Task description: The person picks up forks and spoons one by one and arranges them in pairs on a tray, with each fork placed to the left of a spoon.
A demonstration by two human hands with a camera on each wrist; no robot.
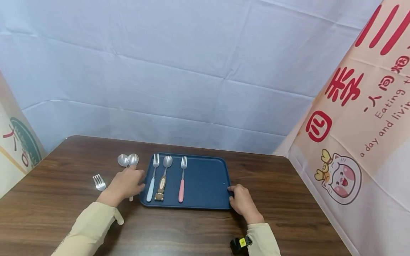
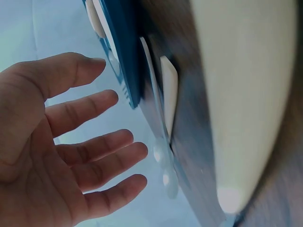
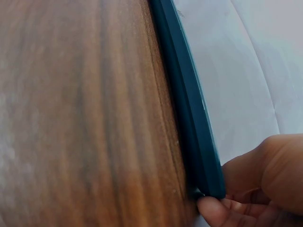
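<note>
My left hand hovers over two spoons, fingers spread and nothing held. The left wrist view shows their pale handles crossing below the fingers; in the head view the hand covers most of them. Under the left forearm lies a fork, its cream handle large in the left wrist view. At the right edge of the blue tray, my right hand grips the rim near a corner. On the tray lie a blue-handled fork, a bear-handled spoon and a pink-handled fork.
The brown wooden table carries everything. A pale cloth hangs behind it, and a printed cloth with red lettering slopes along the right side. A black device sits at the right wrist.
</note>
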